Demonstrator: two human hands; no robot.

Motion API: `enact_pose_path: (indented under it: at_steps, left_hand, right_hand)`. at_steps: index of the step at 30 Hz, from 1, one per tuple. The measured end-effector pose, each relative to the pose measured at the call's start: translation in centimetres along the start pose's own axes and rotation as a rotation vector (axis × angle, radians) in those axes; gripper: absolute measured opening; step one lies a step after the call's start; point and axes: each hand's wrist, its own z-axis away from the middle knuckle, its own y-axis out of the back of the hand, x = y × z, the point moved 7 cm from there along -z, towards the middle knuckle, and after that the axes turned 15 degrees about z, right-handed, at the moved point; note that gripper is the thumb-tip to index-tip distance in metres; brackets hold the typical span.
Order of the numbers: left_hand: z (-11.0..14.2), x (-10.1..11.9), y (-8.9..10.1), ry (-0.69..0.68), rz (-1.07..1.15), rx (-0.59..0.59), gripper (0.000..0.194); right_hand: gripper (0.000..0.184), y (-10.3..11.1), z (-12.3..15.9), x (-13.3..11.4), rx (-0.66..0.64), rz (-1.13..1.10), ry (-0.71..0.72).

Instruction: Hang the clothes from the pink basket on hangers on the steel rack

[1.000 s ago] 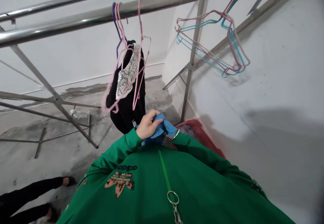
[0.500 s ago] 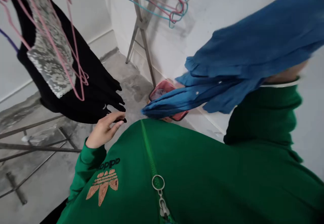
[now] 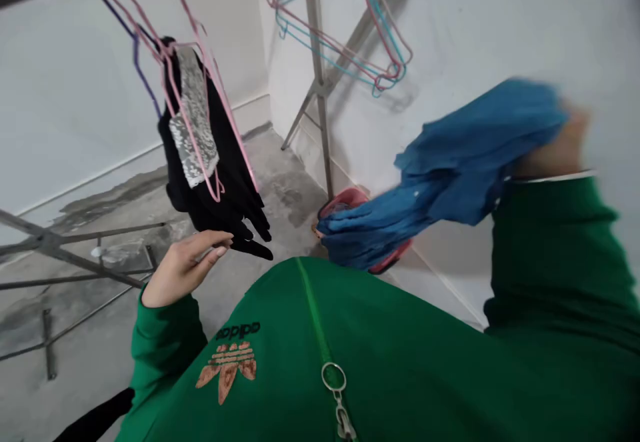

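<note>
Head view: right hand (image 3: 553, 152) clenches blue shirt (image 3: 450, 175); left hand (image 3: 183, 272) open beside black garment (image 3: 233, 209); a slip would drop the shirt on the stained floor (image 3: 295, 192).

Hanging garment (image 3: 230, 209) left — basket (image 3: 345, 202) right, on floor (image 3: 285, 195).

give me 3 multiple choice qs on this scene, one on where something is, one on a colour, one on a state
1. Where is the left hand?
A) on the wall
B) beside the lower edge of the black garment
C) on the concrete floor

2. What colour is the basket?
A) green
B) yellow
C) red

3. What state is the blue garment in?
A) on a hanger
B) lying on the floor
C) bunched and held up in the right hand

1: B, the open, empty fingers end near the hem.
2: C, a red rim shows behind the blue cloth.
3: C, the cloth hangs clear from that blurred hand.
</note>
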Motion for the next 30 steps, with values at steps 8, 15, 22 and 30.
enact_pose_path:
  at_steps: [8,15,22,30]
  left_hand:
    - [-1.5,4.7,5.0,-0.182,0.024,0.548,0.021]
    - [-8.1,-0.2,6.2,-0.156,-0.087,0.722,0.041]
    - [-10.1,-4.5,6.4,-0.105,0.319,0.68,0.049]
    - [-9.0,-3.0,6.6,0.073,0.003,0.849,0.021]
  right_hand:
    - [0.053,-11.6,6.3,-12.6,-0.471,-0.28,0.421]
    - [0.041,-12.2,12.7,-35.7,-0.445,-0.547,0.838]
    - [0.029,-20.5,13.3,-39.6,-0.6,-0.385,0.697]
    - [0.02,-19.1,12.5,-37.5,-0.597,-0.639,0.512]
